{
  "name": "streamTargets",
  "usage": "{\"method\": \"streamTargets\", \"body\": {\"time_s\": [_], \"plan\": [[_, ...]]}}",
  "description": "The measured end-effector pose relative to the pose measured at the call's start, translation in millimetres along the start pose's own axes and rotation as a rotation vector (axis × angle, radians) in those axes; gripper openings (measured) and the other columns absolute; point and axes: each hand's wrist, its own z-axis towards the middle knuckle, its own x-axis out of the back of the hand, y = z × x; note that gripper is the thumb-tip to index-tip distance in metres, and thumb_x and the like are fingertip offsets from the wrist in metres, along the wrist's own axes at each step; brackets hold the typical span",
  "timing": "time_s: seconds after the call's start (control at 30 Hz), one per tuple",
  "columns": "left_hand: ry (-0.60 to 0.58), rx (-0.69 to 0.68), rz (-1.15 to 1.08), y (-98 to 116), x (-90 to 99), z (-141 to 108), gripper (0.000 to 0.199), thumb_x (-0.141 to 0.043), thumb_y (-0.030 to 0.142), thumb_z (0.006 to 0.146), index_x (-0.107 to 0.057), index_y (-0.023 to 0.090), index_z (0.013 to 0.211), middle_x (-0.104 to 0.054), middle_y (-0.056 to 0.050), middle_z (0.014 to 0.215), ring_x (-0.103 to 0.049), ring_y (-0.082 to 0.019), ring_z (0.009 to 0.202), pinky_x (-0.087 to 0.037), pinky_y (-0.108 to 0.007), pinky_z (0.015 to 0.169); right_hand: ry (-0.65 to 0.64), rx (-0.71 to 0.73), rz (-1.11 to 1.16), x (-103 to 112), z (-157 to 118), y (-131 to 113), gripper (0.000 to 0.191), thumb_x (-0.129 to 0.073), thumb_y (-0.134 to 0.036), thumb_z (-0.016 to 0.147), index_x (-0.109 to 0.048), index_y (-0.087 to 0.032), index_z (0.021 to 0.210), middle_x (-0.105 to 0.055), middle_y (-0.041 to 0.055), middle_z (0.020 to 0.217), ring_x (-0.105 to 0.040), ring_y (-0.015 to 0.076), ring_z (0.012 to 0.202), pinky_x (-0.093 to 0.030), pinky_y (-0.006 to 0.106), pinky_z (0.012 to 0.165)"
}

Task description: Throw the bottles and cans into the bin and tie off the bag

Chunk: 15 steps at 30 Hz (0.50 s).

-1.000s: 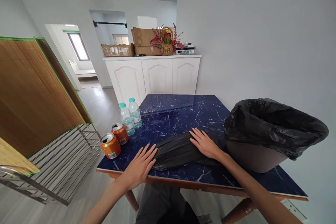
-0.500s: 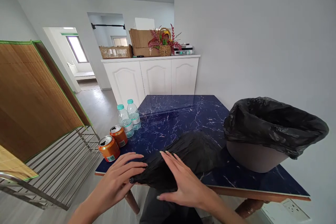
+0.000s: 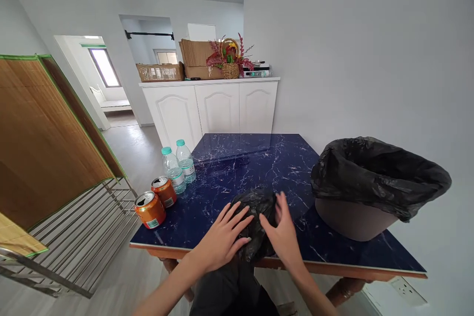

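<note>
A crumpled black plastic bag [image 3: 255, 202] lies bunched at the table's front edge, between both hands. My left hand [image 3: 224, 239] rests on its left side, with the fingers stretched out and apart over the plastic. On the right side, my right hand [image 3: 283, 237] has its thumb on top and its fingers bent around the edge, gripping the plastic. A bin [image 3: 355, 219] lined with a black bag [image 3: 344, 177] stands to the right. Two orange cans [image 3: 150, 212] with opened tops stand at the table's left edge, in front of two clear bottles [image 3: 173, 170] with teal caps.
The blue marbled table [image 3: 229, 155] extends forward towards a white cabinet [image 3: 218, 103]. On the cabinet are cardboard boxes [image 3: 161, 72] and a flower basket [image 3: 230, 70]. A metal rack [image 3: 85, 237] with a bamboo mat [image 3: 48, 143] is at the left. A wall socket [image 3: 407, 291] is low right.
The bag, earlier spread lengthwise across the table front, is now bunched into a smaller heap. My left hand has moved right onto it; my right hand has shifted to its right side.
</note>
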Motion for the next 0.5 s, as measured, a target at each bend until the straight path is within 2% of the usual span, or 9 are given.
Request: {"method": "streamTargets", "body": {"time_s": [0.07,0.1,0.17,0.23,0.3,0.37,0.43,0.5], "plan": [[-0.054,0.006,-0.03,-5.4,-11.6,4.8,0.064,-0.045,0.047,0.112,-0.024,0.035,0.171,-0.032,-0.003,0.176,-0.02,-0.032,0.165,-0.026,-0.063,0.132,0.1,0.047,-0.136,14.0,4.1,-6.2,0.082,-0.041,-0.053,0.109,0.003,-0.031,0.174,-0.012,0.0073,0.181,-0.021,0.0363,0.164,-0.036,0.062,0.127],[-0.082,0.004,-0.045,-7.3,-15.6,7.0,0.065,-0.045,0.049,0.112,-0.024,0.035,0.171,-0.03,-0.004,0.176,-0.019,-0.033,0.165,-0.025,-0.064,0.132,0.063,0.09,-0.188,17.2,5.3,-8.4,0.075,-0.041,-0.052,0.11,-0.007,-0.033,0.174,-0.011,0.0032,0.181,-0.015,0.0346,0.166,-0.03,0.061,0.13],[-0.135,-0.005,-0.065,-9.5,-20.2,10.5,0.066,-0.046,0.05,0.111,-0.025,0.032,0.171,-0.028,-0.005,0.176,-0.018,-0.035,0.165,-0.023,-0.067,0.132,-0.153,0.18,-0.305,17.2,6.5,-7.4,0.067,-0.035,-0.054,0.112,-0.02,-0.032,0.173,-0.016,0.0015,0.18,-0.012,0.0318,0.167,-0.022,0.059,0.134],[-0.167,-0.012,-0.076,-11.4,-20.4,11.3,0.066,-0.046,0.049,0.111,-0.026,0.03,0.171,-0.027,-0.006,0.177,-0.017,-0.035,0.165,-0.021,-0.067,0.132,-0.357,0.147,-0.41,13.9,6.3,0.4,0.072,-0.031,-0.06,0.111,-0.024,-0.025,0.173,-0.019,0.0058,0.179,-0.014,0.0318,0.166,-0.018,0.059,0.135],[-0.163,-0.012,-0.082,-14.9,-16.6,7.7,0.065,-0.044,0.048,0.112,-0.025,0.03,0.171,-0.027,-0.006,0.177,-0.016,-0.033,0.165,-0.021,-0.064,0.133,-0.462,0.066,-0.485,14.2,4.1,8.9,0.078,-0.028,-0.065,0.11,-0.025,-0.018,0.172,-0.02,0.0105,0.178,-0.014,0.0328,0.166,-0.015,0.06,0.135],[-0.143,-0.006,-0.09,-20.8,-10.5,-0.8,0.064,-0.043,0.049,0.112,-0.026,0.03,0.171,-0.028,-0.005,0.177,-0.017,-0.031,0.165,-0.021,-0.061,0.134,-0.477,0.066,-0.508,20.9,-1.4,11.4,0.078,-0.027,-0.065,0.111,-0.023,-0.018,0.173,-0.015,0.0101,0.179,-0.01,0.0323,0.166,-0.012,0.061,0.135],[-0.129,0.002,-0.096,-27.9,-4.8,-12.3,0.067,-0.047,0.052,0.111,-0.027,0.031,0.171,-0.03,-0.006,0.176,-0.02,-0.031,0.165,-0.022,-0.061,0.134,-0.496,0.188,-0.478,30.0,-11.0,7.1,0.077,-0.035,-0.063,0.11,-0.015,-0.025,0.174,-0.01,0.0055,0.18,-0.006,0.031,0.167,-0.012,0.06,0.135],[-0.118,0.001,-0.096,-33.9,-1.0,-23.9,0.075,-0.054,0.058,0.106,-0.027,0.03,0.171,-0.032,-0.008,0.175,-0.022,-0.033,0.164,-0.023,-0.063,0.133,-0.561,0.361,-0.433,35.0,-22.9,0.8,0.09,-0.053,-0.062,0.104,-0.008,-0.029,0.174,-0.008,0.003,0.18,-0.005,0.0321,0.167,-0.014,0.06,0.135]]}}
